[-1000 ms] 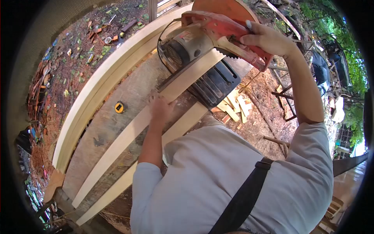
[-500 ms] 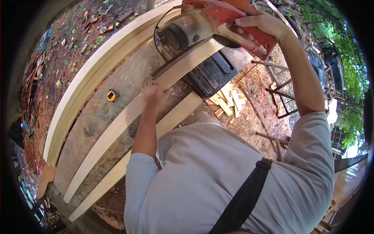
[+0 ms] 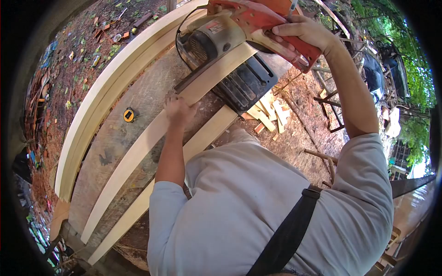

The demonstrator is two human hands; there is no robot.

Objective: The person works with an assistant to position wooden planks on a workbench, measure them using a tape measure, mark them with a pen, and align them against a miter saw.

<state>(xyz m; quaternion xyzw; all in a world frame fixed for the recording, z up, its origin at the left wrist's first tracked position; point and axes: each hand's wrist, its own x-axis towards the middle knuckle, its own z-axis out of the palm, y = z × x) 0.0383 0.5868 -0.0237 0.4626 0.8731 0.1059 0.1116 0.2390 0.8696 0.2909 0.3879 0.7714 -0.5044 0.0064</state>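
A miter saw with a red upper body (image 3: 251, 18) and a grey motor (image 3: 216, 37) stands at the top of the bench. My right hand (image 3: 306, 33) is wrapped around its red handle. Under the saw head, a long pale board (image 3: 133, 163) lies across the black slotted saw base (image 3: 251, 83). My left hand (image 3: 179, 110) grips this board at its edge, just left of the base, against the dark fence (image 3: 195, 76). The blade's edge and the board's far end are partly hidden by the saw head.
A yellow-and-black tape measure (image 3: 129, 115) rests on the worn bench (image 3: 103, 142). Another pale board (image 3: 209, 131) lies nearer my body, and long stacked boards (image 3: 94, 106) line the far side. Short offcuts (image 3: 269, 112) are heaped on the ground beyond the base.
The whole view has shifted slightly. The saw handle in my right hand sits a little lower relative to the base. My left hand keeps its place on the board.
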